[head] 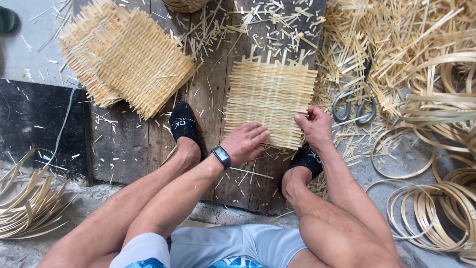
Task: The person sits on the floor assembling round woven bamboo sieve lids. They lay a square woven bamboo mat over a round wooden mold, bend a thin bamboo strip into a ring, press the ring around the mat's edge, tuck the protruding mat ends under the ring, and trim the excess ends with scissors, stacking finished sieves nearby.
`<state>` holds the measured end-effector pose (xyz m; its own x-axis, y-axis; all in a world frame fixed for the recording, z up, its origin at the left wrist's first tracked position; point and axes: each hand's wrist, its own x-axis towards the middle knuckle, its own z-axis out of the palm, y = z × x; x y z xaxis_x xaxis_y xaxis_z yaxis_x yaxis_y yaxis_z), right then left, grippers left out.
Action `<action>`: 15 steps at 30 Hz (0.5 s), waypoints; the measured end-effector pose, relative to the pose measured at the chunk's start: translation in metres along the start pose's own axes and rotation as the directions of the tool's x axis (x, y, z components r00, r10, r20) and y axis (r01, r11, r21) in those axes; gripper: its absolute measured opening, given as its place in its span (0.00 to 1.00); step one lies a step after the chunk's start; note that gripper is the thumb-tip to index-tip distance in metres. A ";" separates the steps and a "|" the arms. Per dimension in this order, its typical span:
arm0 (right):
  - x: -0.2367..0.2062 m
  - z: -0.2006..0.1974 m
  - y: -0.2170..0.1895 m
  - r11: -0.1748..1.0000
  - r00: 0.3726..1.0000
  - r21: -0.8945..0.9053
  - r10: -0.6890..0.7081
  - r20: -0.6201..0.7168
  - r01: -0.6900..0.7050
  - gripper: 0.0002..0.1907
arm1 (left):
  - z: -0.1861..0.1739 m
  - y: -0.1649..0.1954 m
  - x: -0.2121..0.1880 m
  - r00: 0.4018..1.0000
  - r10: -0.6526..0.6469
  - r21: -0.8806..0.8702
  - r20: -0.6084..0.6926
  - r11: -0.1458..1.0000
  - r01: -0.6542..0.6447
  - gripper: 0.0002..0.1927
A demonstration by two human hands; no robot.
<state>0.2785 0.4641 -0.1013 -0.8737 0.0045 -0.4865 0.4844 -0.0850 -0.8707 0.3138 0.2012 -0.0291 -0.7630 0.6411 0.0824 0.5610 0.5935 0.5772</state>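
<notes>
Grey shorts and two bare knees fill the bottom edge of the view, the person sitting low over a floor of dark wooden planks. Both feet wear black slippers: one flat on the planks, the other tucked under the near corner of a square woven bamboo mat that lies between the feet. His left hand, with a dark watch on the wrist, rests palm down on the mat's near edge, fingers spread and flat, gripping nothing. His right hand sits at the mat's near right corner with thumb and fingers pinched together on the ends of the strips there. A stack of finished woven mats lies well apart to the far left. Metal shears lie just right of the mat among loose bamboo offcuts. Coiled bamboo hoops pile up at the right, and a bundle of long bamboo strips lies at the left.
</notes>
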 end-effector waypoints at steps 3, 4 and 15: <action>0.002 -0.001 0.012 1.000 1.000 0.030 0.008 0.007 -0.008 0.11 | -0.002 -0.024 0.001 0.947 -0.216 -0.087 -0.238 0.976 0.201 0.25; 0.002 -0.003 0.013 1.000 1.000 -0.003 0.025 -0.002 -0.025 0.11 | -0.001 -0.036 0.006 0.828 -0.454 -0.092 -0.329 0.888 0.451 0.31; -0.013 -0.020 0.044 1.000 0.998 0.024 -0.007 -0.063 0.008 0.13 | 0.021 -0.111 -0.010 0.387 -0.859 -0.680 0.334 0.065 0.730 0.27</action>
<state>0.3118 0.4799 -0.1347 -0.8723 0.0673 -0.4843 0.4760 -0.1093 -0.8726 0.2662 0.1393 -0.1112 -0.6705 -0.0994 -0.7352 -0.7391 0.1759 0.6503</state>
